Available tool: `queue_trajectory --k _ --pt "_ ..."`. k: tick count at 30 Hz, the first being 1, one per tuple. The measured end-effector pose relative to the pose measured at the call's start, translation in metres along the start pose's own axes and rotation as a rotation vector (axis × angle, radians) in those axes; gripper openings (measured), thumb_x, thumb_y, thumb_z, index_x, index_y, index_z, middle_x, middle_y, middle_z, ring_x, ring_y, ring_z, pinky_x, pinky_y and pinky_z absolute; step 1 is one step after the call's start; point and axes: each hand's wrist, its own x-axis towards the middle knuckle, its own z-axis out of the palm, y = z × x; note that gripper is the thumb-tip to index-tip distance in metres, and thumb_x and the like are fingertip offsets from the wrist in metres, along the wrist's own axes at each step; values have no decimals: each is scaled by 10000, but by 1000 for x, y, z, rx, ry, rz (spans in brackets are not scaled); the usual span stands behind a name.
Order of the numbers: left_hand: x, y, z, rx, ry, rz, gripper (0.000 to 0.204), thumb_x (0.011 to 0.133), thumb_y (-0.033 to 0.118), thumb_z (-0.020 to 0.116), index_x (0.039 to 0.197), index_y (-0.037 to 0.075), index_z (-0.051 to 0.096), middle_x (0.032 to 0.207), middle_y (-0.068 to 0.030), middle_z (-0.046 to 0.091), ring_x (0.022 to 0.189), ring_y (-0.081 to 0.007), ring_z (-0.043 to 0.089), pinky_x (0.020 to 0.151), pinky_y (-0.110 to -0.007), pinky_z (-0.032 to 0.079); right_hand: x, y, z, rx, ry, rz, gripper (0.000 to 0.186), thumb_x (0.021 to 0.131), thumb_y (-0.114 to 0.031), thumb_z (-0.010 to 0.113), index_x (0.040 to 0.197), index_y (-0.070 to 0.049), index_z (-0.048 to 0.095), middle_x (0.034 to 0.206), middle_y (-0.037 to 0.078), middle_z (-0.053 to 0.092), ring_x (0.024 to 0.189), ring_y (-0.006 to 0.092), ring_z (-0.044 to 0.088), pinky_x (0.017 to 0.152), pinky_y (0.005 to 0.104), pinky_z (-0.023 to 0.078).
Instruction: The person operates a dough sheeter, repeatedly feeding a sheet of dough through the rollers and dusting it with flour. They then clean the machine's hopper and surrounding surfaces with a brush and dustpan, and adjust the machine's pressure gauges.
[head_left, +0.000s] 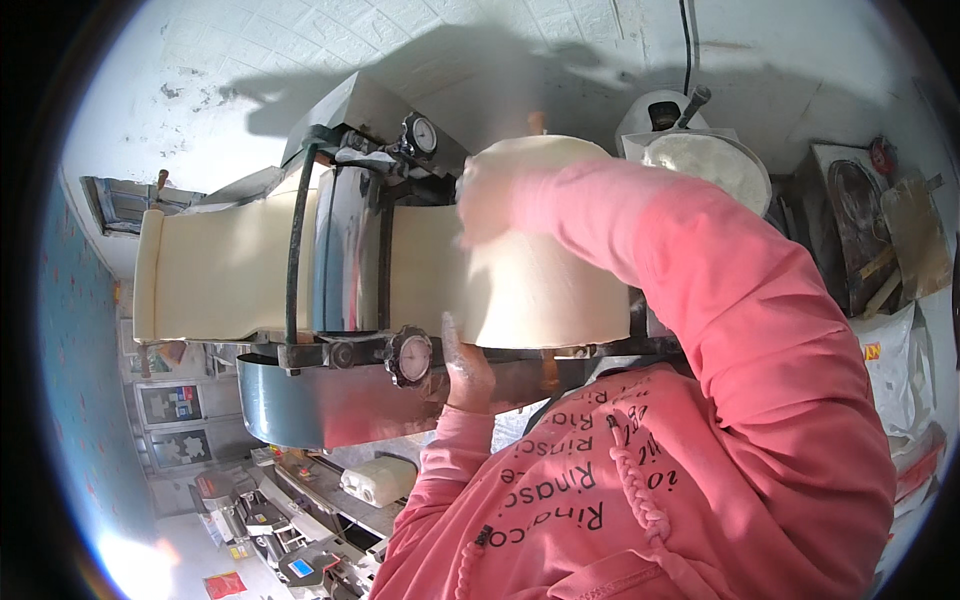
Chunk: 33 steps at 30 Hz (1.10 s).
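A thick roll of pale dough sheet [560, 290] sits around a wooden rod at the right end of a dough sheeter. From it a flat stretch of dough [425, 245] runs left to the steel roller [345, 250]. My right hand [490, 200] reaches across to the far left side of the roll. It is smeared by motion, so its fingers cannot be made out. My left hand [468, 368], dusted with flour, is at the near edge of the dough, beside the roll, with fingers stretched upward. Another dough sheet [225, 265] lies left of the roller, its end rolled up.
Round dials [409, 357] stick out at the sheeter's near and far sides. A bowl of white flour [705, 168] with a dark handle nearby stands at the back right. Below the sheeter is a blue-grey curved casing [300, 405]. A white bundle [379, 481] lies on a lower bench.
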Motion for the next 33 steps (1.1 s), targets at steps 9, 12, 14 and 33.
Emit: queue_trajectory --k 9,12,14,33 --pt "38 -40 -23 -146 -278 -88 387 938 285 392 1236 48 461 1226 -104 525 1108 -242 520 947 -391 427 -58 -43 24 168 291 -121 519 828 -491 486 991 -29 657 1068 133 624 1092 269 529 1000 424 303" --pt "33 -41 -16 -305 -291 -124 387 938 276 387 1243 46 451 1225 -105 521 1108 -247 519 946 -393 430 -76 -38 32 248 507 -144 489 808 -459 539 997 -21 642 1096 133 608 1115 272 511 999 412 299" --pt "29 -37 -11 -327 -328 -127 489 923 403 399 1274 71 473 1226 -93 539 1118 -260 513 940 -405 417 -87 -39 40 296 634 -148 470 799 -434 564 1010 -19 631 1112 136 597 1128 271 501 999 403 296" --pt "12 -16 -5 -135 10 -23 386 912 324 471 1180 54 534 1183 -81 571 1101 -220 523 949 -375 388 -230 100 50 111 12 707 196 798 -66 497 950 -1 601 908 213 634 861 362 622 728 461 478"
